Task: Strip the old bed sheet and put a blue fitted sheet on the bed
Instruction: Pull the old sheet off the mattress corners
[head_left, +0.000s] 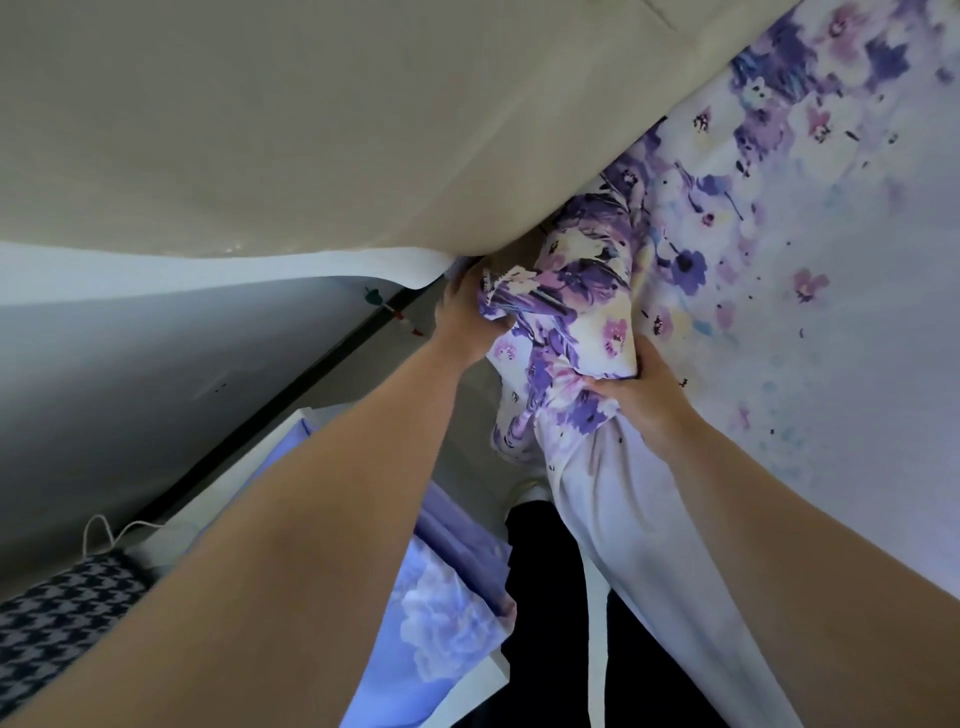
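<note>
The old sheet (810, 218), white with purple and pink flowers, covers the bed on the right. Its corner is bunched into a wad (576, 291) at the bed's head, against the beige headboard (260, 119). My left hand (462, 317) grips the wad's far side, fingers partly hidden behind cloth. My right hand (634, 389) pinches the near side of the wad, where the sheet hangs down the mattress side. A folded blue sheet (441, 613) with a pale flower print lies on a white surface below my left arm.
A white wall (130, 364) with a dark skirting strip runs along the left. A black-and-white houndstooth cloth (57, 623) and a white cord (98, 530) lie at the lower left. My dark trouser leg (545, 597) and a white shoe stand in the narrow gap beside the bed.
</note>
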